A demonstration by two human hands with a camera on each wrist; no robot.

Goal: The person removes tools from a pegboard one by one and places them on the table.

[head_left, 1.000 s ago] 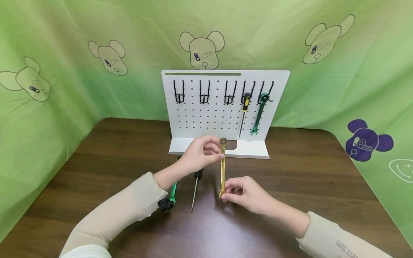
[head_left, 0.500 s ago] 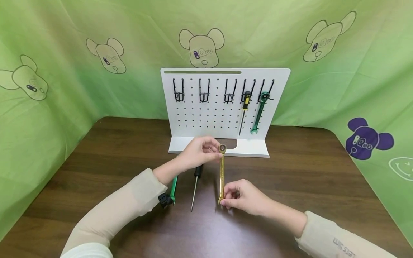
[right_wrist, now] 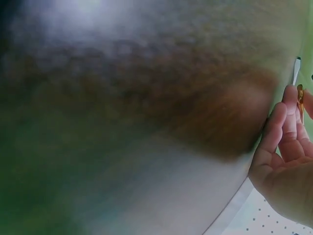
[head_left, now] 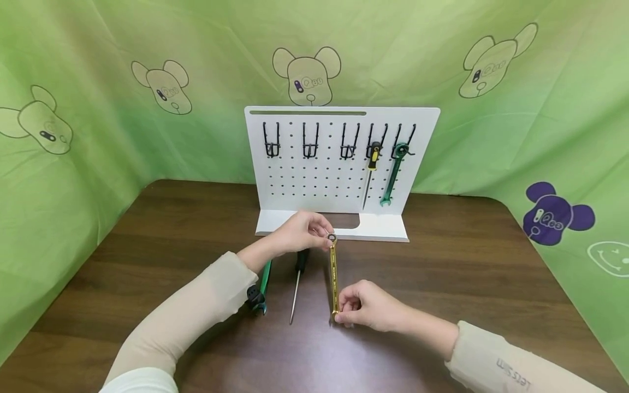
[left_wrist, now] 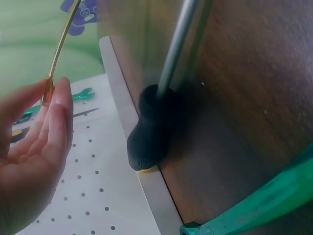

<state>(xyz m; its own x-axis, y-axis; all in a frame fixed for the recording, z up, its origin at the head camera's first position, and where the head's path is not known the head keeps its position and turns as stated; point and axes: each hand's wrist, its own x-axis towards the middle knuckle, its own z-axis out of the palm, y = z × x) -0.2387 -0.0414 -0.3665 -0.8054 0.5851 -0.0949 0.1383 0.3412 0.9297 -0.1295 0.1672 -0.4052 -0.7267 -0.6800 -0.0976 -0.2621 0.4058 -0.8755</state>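
Note:
A gold combination wrench (head_left: 334, 278) is held between both hands, its ring end towards the pegboard. My left hand (head_left: 303, 233) pinches the ring end between thumb and fingers; the left wrist view shows this grip on the wrench (left_wrist: 48, 90) too. At the open end, my right hand (head_left: 369, 307) pinches with thumb and fingertips, seen also at the edge of the right wrist view on the wrench (right_wrist: 300, 93). Left of it lies a screwdriver (head_left: 296, 289) with a black handle, partly under the left hand. A green wrench (head_left: 265, 278) lies farther left, partly hidden by the left forearm.
A white pegboard (head_left: 314, 177) stands at the back of the brown table (head_left: 457, 256). Several black hooks (head_left: 310, 142) line its top. A yellow-and-black screwdriver (head_left: 373, 158) and a dark green wrench (head_left: 394, 174) hang at its right. Green cloth (head_left: 221, 65) surrounds the table.
Both hands have brought the gold wrench lower and nearer to the person, away from the pegboard. Its ring end has shifted slightly left. Both hands keep their pinch.

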